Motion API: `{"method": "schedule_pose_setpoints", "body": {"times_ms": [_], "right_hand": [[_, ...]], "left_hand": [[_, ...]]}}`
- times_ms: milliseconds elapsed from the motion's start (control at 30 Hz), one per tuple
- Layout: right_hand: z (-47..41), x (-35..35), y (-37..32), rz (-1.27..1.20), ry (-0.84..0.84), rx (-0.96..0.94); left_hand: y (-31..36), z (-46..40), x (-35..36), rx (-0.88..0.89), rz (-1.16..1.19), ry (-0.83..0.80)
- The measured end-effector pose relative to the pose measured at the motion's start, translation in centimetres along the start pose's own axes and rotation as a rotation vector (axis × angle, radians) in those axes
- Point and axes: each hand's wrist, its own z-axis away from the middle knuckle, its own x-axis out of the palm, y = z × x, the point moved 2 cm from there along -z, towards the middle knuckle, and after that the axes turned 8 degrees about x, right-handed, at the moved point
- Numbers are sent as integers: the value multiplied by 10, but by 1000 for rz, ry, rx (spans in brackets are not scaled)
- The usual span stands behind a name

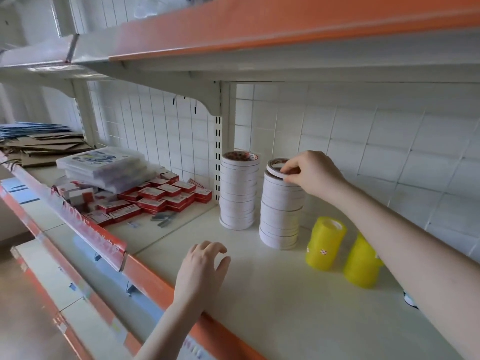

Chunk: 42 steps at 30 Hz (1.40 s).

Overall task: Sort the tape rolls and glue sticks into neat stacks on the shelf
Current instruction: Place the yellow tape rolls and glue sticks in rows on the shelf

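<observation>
A thin white tape roll is pinched by the right hand and is held tilted on top of the nearer white stack. Just left of this grip a second white stack is seen, standing apart from the first. Below and to the right of the grip, two yellow tape stacks are stood on the shelf. The left hand is kept spread and relaxed over the shelf, with nothing held. Far left of the grip, red boxes are piled.

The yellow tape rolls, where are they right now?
In the head view, the yellow tape rolls stand on the shelf right of the nearer white tape stack, under the right forearm.
</observation>
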Motion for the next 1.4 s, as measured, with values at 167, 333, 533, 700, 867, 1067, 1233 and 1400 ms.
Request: {"method": "schedule_pose_setpoints", "body": {"times_ms": [167,333,533,700,867,1067,1233,1400], "right_hand": [[-7,8,5,-32,-51,1],[-10,5,7,-59,-76,-15],[-12,5,6,-65,-105,-32],[-7,7,11,-110,-79,-39],[10,5,23,-152,91,-35],[74,-7,61,-57,292,30],[149,-10,104,54,401,162],[227,-27,149,160,493,286]], "left_hand": [[-2,0,0,-27,12,36],[-4,0,0,-27,9,54],[-3,1,0,-59,10,65],[-4,-1,1,-78,15,27],[-4,-1,2,-89,20,-1],[-1,0,2,-59,-3,5],[21,4,4,-6,-20,6],[87,17,15,95,39,15]]}}
